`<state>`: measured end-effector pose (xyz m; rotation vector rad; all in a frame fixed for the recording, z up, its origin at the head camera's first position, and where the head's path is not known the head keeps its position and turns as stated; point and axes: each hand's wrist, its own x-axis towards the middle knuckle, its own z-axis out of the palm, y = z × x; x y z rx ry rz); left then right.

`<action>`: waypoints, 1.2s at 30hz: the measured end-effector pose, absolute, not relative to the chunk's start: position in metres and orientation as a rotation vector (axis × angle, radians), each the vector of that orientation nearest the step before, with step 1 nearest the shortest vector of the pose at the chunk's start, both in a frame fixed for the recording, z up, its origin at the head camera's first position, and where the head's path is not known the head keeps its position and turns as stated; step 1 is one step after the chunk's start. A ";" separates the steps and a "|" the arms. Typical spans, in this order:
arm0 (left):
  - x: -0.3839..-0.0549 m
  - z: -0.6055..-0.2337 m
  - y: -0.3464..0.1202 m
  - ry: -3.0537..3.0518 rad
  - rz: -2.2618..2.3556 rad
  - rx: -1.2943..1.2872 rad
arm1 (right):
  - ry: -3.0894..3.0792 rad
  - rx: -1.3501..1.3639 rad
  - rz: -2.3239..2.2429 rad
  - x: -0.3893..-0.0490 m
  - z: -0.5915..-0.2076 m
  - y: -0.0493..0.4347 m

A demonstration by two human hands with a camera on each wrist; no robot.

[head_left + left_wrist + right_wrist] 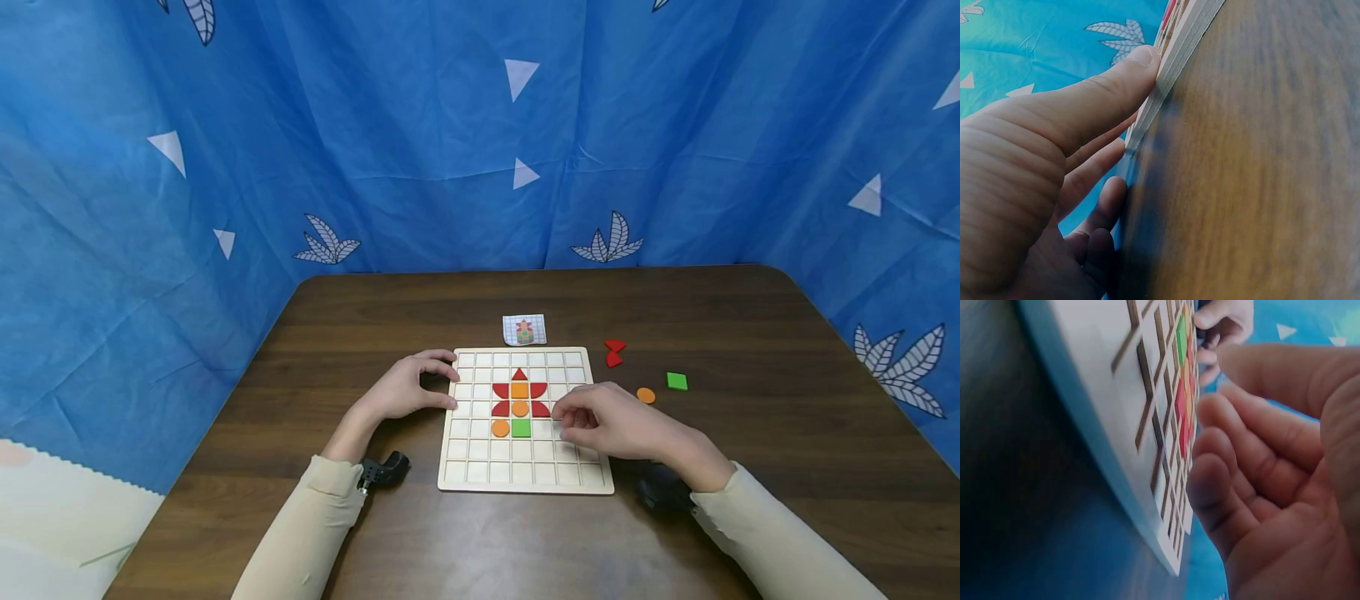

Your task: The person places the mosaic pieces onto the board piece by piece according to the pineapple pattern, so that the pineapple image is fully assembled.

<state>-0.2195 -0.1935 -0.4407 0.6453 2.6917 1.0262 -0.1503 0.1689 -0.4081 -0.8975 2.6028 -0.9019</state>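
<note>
A pale wooden grid board [477,472] lies on the table. On it are a red triangle [519,375], several red curved pieces [538,389], an orange square [520,390], two orange discs [501,428] and a green square [521,428]. My left hand [401,387] touches the board's left edge with thumb and fingertips, the thumb [1129,72] resting against the rim. Over the right part of the board hovers my right hand [611,419], its fingers loosely bent. No piece shows between its thumb and fingers [1213,478] in the right wrist view.
A small pattern card [525,330] lies behind the board. To the right are red pieces [614,359], a green square [677,381] and an orange disc [646,396]. Blue curtain [450,125] hangs behind the dark wooden table [360,317].
</note>
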 end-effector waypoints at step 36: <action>-0.220 -0.440 -0.192 2.703 1.015 0.632 | 2.653 -0.708 -1.061 -0.151 -0.429 0.300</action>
